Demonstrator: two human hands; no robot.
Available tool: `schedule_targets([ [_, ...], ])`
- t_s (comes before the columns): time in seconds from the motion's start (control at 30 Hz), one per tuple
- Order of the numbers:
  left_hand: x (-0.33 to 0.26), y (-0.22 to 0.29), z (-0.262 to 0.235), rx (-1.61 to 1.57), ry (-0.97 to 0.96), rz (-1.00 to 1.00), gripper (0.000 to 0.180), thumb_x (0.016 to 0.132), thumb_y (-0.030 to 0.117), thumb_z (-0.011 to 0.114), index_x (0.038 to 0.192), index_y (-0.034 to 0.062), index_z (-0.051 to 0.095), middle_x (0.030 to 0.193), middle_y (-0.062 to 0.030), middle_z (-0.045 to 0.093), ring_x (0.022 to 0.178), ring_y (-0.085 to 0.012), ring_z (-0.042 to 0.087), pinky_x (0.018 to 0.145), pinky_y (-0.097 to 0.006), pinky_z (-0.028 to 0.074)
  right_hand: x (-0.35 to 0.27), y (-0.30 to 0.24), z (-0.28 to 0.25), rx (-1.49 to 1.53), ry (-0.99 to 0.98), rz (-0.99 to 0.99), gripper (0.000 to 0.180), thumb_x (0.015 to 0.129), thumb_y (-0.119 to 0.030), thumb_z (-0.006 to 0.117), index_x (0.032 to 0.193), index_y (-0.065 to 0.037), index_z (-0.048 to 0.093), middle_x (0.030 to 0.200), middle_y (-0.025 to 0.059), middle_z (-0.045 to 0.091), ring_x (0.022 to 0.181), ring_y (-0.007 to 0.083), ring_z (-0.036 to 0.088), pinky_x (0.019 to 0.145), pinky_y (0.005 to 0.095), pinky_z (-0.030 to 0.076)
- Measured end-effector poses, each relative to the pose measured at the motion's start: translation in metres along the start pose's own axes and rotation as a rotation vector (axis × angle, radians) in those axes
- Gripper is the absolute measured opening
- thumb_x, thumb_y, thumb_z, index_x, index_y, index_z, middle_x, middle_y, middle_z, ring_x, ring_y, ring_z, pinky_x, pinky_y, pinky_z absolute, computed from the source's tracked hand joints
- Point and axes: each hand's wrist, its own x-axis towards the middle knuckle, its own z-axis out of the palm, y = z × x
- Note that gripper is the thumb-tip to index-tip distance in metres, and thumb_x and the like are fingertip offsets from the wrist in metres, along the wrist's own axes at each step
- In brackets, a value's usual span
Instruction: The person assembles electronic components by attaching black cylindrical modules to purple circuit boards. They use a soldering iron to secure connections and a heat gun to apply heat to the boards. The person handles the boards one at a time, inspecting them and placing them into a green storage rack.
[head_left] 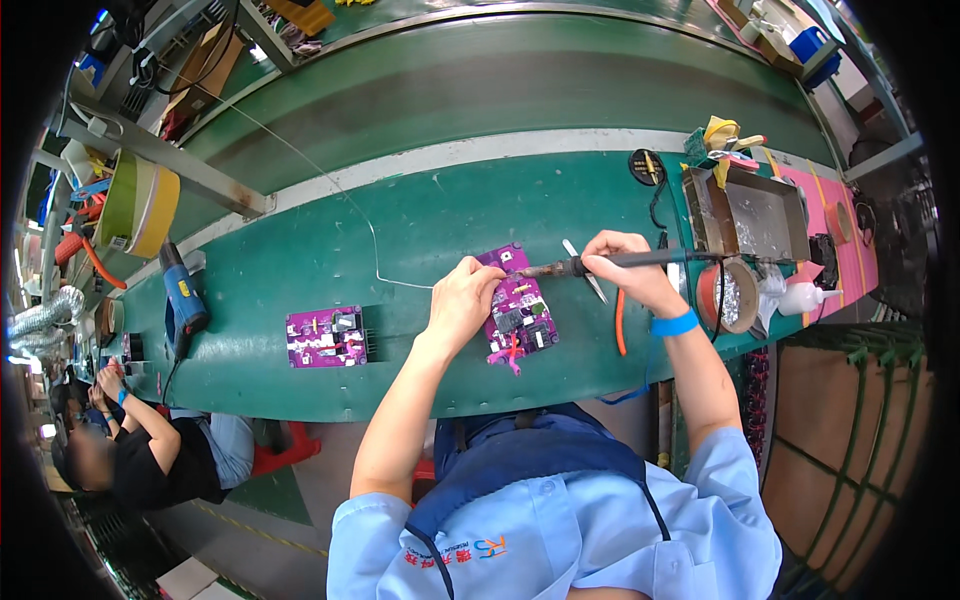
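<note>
1. Green conveyor belt (420, 230) ran across the workstation in front of the person; its flat top served as the work surface, w/ everything within arm's reach.
2. Metal tray (760, 215) sat at the far right of the belt, just beyond the right hand, prob. so scrap or solder bits could be dropped w/o stretching. A round tin (728, 297) w/ shiny filling stood just below it, close to the iron's cord side.
3. Purple circuit board (518, 310) lay flat on the belt, centred between both hands, component side up so the joints faced the person.
4. Second purple board (326, 337) lay to the left, well apart from the one being worked on, so out of the way.
5. Blue heat gun (181, 292) rested on the belt's left end, untouched.
6. Left hand (465, 300) was curled w/ fingers pinched at the board's upper left edge, touching it; a thin solder wire (372, 240) led to the fingertips, so it looked to be grasping the wire & feeding it to the joint.
7. Right hand (625, 265) was clenched around the soldering iron (565, 267) handle, pen-like, tip angled down-left onto the board's top edge for fine control.
8. Metal tweezers (584, 272) lay on the belt just beside the board, under the iron.
</note>
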Motion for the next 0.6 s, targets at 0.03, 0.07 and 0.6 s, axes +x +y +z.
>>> schedule_targets([
  [0.03, 0.001, 0.000, 0.000, 0.015, -0.003, 0.006, 0.009, 0.075, 0.009, 0.059, 0.083, 0.0087, 0.063, 0.074, -0.0060, 0.053, 0.068, -0.0239, 0.056, 0.059, -0.035, 0.045, 0.003, -0.004, -0.001, 0.011, -0.018, -0.020, 0.016, 0.074, -0.017, 0.061, 0.075, -0.001, 0.059, 0.062, -0.0011, 0.053, 0.057, 0.0047, 0.046, 0.049, 0.0212, 0.035],
  [0.07, 0.002, 0.000, 0.001, 0.021, -0.012, 0.017, 0.009, 0.075, 0.009, 0.059, 0.083, 0.0087, 0.063, 0.075, -0.0062, 0.053, 0.068, -0.0243, 0.056, 0.060, -0.035, 0.046, 0.004, -0.007, -0.002, -0.013, -0.040, -0.007, 0.016, 0.074, -0.017, 0.062, 0.075, -0.001, 0.059, 0.062, -0.0012, 0.053, 0.058, 0.0045, 0.045, 0.049, 0.0211, 0.035],
  [0.6, 0.001, -0.013, -0.020, -0.112, 0.117, -0.115, 0.006, 0.075, 0.003, 0.058, 0.081, 0.0010, 0.058, 0.074, -0.0084, 0.054, 0.065, -0.0183, 0.055, 0.061, -0.028, 0.044, -0.016, -0.020, 0.010, -0.055, 0.028, 0.028, 0.013, 0.072, -0.013, 0.060, 0.073, 0.000, 0.059, 0.060, 0.0007, 0.053, 0.056, 0.0046, 0.045, 0.049, 0.0218, 0.036],
])
